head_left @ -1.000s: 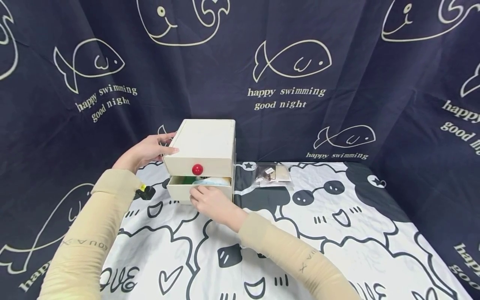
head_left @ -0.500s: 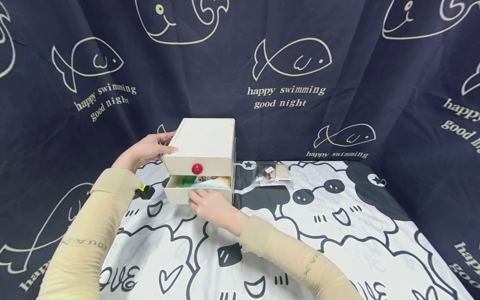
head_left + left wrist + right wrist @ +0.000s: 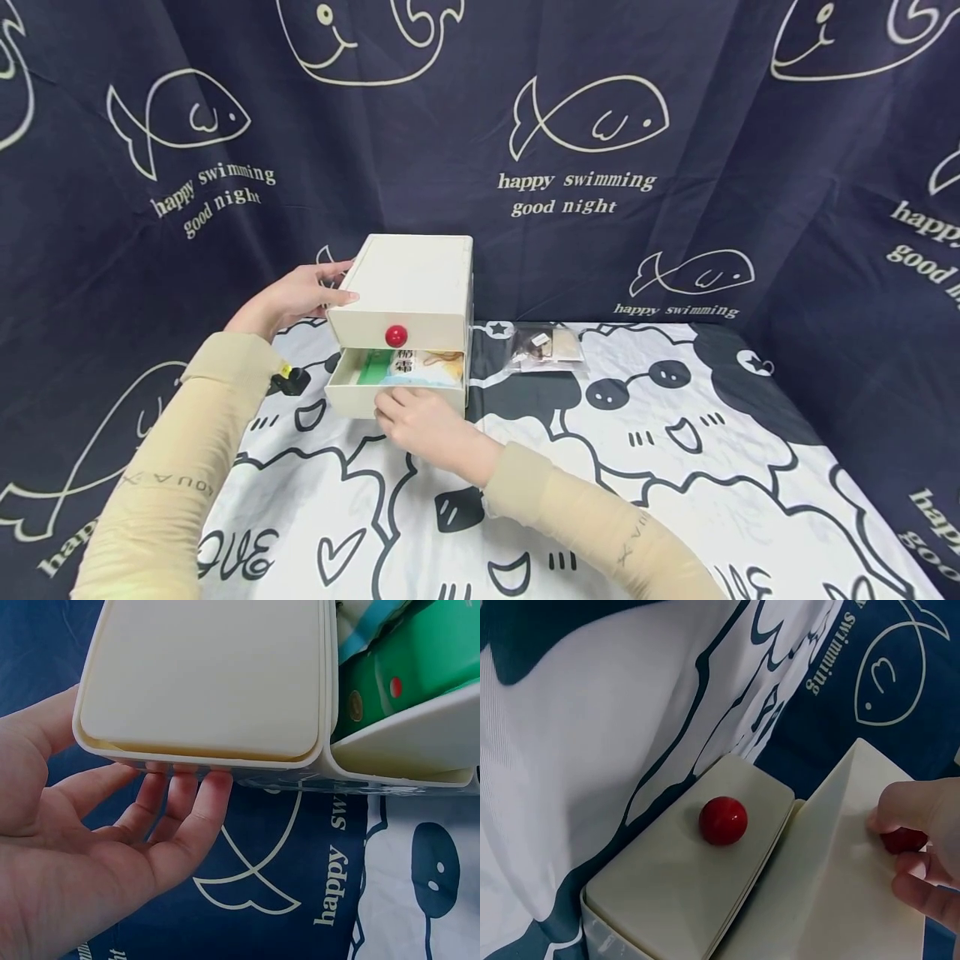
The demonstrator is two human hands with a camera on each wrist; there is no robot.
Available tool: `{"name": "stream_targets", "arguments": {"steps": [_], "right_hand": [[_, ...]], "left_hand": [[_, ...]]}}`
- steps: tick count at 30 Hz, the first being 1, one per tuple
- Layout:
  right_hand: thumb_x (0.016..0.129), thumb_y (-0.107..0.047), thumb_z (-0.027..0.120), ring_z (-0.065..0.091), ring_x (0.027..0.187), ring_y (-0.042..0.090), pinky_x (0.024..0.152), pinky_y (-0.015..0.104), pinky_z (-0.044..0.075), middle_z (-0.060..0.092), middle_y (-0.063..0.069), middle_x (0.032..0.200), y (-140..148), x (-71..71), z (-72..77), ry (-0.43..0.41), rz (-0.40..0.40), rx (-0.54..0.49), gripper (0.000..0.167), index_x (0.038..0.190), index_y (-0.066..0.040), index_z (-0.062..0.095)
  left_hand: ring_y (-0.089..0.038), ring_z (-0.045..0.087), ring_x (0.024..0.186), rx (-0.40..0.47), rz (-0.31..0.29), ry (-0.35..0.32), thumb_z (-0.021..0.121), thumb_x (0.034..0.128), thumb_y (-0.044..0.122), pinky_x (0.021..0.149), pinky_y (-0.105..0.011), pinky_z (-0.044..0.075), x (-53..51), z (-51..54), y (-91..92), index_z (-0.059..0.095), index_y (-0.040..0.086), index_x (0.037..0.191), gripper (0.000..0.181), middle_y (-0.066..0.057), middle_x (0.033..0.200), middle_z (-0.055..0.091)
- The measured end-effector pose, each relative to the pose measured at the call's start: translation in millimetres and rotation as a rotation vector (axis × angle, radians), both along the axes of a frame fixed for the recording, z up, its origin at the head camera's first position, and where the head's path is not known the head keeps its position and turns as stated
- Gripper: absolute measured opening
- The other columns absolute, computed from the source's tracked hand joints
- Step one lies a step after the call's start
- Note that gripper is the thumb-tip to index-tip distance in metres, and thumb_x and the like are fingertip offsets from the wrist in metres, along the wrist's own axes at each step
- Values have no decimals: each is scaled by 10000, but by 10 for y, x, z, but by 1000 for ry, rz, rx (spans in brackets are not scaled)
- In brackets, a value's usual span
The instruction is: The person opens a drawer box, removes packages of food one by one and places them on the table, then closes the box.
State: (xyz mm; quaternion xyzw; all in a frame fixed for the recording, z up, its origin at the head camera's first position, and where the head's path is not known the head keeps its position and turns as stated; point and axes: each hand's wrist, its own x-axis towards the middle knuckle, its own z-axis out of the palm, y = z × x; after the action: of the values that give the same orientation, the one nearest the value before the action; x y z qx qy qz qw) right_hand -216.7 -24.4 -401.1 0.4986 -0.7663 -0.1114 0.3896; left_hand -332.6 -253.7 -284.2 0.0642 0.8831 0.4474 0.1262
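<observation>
Drawer (image 3: pixel 347 403): the lower one of the cream cabinet (image 3: pixel 420 271), standing part-way out at the cabinet's front, beneath the upper drawer (image 3: pixel 362 328), which sits flush.
Contents: a green packet (image 3: pixel 373 367) toward the cabinet's left side, and a pale packet (image 3: pixel 429 368) with dark characters and a yellow patch toward its right.
Right hand (image 3: pixel 420 423): in front of the cabinet, pinching a red knob (image 3: pixel 904 840) on the lower drawer; the right wrist view shows this knob, while in the head view the fingers cover it.
Left hand (image 3: pixel 300 296): at the cabinet's left side, spread wide, thumb on the top edge; the left wrist view shows fingertips touching the side wall, hidden from the head view.
Second knob (image 3: pixel 396 336): red, on the upper drawer's front, just above the gap.
Bag (image 3: pixel 550 348): clear plastic, to the right of the cabinet and apart from it, shown by the head view; its contents are hard to make out.
Edges: the bench (image 3: pixel 600 454) meets the dark curtain (image 3: pixel 450 167) just behind the cabinet; its right edge lies well apart from the cabinet.
Room: printed cloth (image 3: pixel 315 492) stretches broadly in front of the cabinet, passing under the right forearm (image 3: pixel 592 525); a narrower strip runs between cabinet and bag.
</observation>
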Motion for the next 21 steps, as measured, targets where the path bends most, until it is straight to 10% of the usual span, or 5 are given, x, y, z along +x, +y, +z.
{"name": "stream_targets", "arguments": {"steps": [21], "right_hand": [[901,-70,527,554,911,125,778,231,477,582,-32,992,28,183,5,15,54,-26,221,999,-149,708]], "left_hand": [[-226,522,1013,-16,6,29,672,883,221,779,-304,484,-41,-53,-27,285,159,1496,728,-164,1337,395]]}}
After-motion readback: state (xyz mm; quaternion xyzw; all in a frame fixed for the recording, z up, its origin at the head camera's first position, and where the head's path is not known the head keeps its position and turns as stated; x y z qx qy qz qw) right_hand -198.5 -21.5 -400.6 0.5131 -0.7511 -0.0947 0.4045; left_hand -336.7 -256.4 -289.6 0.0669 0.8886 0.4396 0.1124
